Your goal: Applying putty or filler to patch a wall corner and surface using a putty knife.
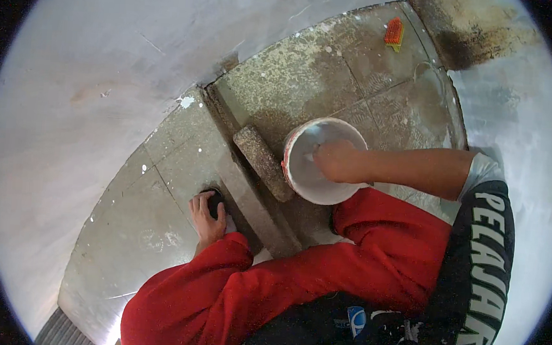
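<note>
Dark shirt [316, 339] and red trousers [385, 242] filled the space nearest my camera; beyond them, right of centre on the grimy tiled floor [393, 116], stood the white bucket [319, 189], its mouth toward me and its left side close by a rough oblong block [263, 162]. Through my remote view the right hand [337, 162] reached down inside it, knuckles bent and fingertips lost against the pale interior; I could not tell how far the fingers were spread or whether they had hold of anything. The left hand [206, 219] lay across the concrete ledge [252, 199] from the bucket, fingers parted and loosely curved over a dark object [215, 201], perhaps the toe of a shoe; I saw no firm squeeze in it.

I judged the bucket to be stiff plastic, light by itself but heavier with whatever it contained, a depth I could not read; its smooth wall would likely be slippery if wet, and tough rather than fragile. I would have taken hold at opposite sides of the rim, for I could make out no handle; lifting by one side alone would probably tip it.
</note>
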